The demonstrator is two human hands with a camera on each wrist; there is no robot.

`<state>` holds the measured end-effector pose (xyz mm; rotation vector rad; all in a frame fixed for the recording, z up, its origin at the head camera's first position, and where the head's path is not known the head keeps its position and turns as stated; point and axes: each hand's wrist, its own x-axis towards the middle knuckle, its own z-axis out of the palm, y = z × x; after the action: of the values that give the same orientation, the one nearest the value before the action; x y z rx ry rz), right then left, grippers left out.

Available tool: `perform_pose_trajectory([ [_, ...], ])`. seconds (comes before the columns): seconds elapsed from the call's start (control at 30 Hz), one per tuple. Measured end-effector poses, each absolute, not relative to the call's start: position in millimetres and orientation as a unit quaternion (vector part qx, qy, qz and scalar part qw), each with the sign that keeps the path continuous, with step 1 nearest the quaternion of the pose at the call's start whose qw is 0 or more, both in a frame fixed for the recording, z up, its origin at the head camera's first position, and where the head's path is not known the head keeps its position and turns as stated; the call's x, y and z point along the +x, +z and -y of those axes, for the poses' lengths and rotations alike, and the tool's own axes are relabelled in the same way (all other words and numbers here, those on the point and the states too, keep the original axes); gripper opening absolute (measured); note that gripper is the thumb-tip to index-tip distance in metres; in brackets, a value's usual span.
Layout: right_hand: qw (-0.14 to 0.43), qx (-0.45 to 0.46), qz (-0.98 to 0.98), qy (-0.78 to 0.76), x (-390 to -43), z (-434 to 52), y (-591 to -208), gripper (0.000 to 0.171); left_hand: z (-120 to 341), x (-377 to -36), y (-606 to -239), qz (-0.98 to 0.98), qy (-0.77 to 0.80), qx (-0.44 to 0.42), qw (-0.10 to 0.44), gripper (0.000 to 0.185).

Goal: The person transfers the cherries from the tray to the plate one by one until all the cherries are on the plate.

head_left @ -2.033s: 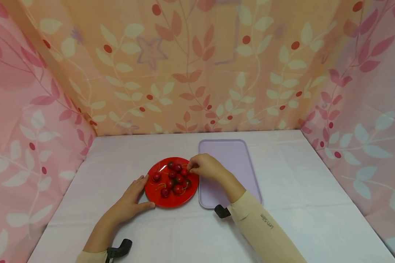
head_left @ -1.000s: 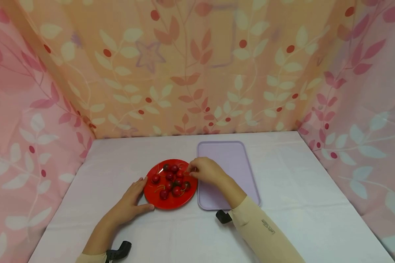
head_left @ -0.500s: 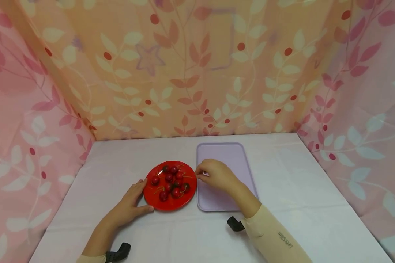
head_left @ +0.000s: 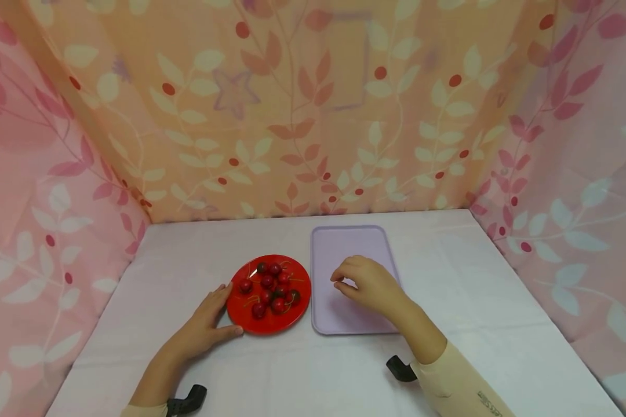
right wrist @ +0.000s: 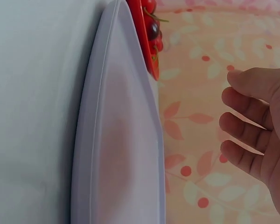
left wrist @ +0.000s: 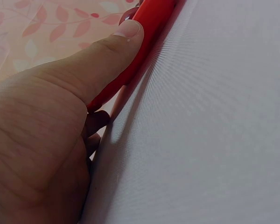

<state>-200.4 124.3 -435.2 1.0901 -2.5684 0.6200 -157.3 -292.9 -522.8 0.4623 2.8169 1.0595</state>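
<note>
A red plate [head_left: 240,315] with a heap of dark red cherries [head_left: 279,305], several with green stems, lies on the white-covered table. My left hand [head_left: 208,318] rests at the plate's left side, fingers straight along the rim and thumb at the lower edge. In the left wrist view the thumb [left wrist: 116,51] touches the plate's red rim [left wrist: 154,28]. Above the lilac tray [head_left: 334,243], right of the plate, hovers my right hand [head_left: 370,284]. The right wrist view shows its fingers [right wrist: 245,128] loosely bent, nothing between them, and the tray's bare inside.
The tray stands close beside the plate's right rim. A black wrist camera mount [head_left: 188,399] sits at the left wrist, another mount [head_left: 400,369] at the right. Patterned curtains [head_left: 292,116] enclose the table at the back and both sides.
My right hand has left the cherries at the plate's right side and moved right over the tray, its fingers parting. The cherries remain on the plate. My left hand stays at the rim.
</note>
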Motion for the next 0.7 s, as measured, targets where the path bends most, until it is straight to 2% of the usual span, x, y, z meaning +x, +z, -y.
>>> perform_pose_trajectory([
  [0.27, 0.189, 0.370, 0.882, 0.221, -183.6, -157.5, -435.6, 0.014, 292.7, -156.0, -523.2, -0.925, 0.347, 0.146, 0.054, 0.110],
  [0.5, 0.220, 0.369, 0.870, 0.242, -182.6, -180.5, -440.9, 0.018, 291.7, -158.8, -521.9, -0.925, 0.347, 0.148, 0.042, 0.109],
  [0.7, 0.222, 0.349, 0.877, 0.245, -179.9, -194.7, -446.0, 0.019, 292.0, -157.8, -524.0, -0.924, 0.353, 0.142, 0.046, 0.109],
])
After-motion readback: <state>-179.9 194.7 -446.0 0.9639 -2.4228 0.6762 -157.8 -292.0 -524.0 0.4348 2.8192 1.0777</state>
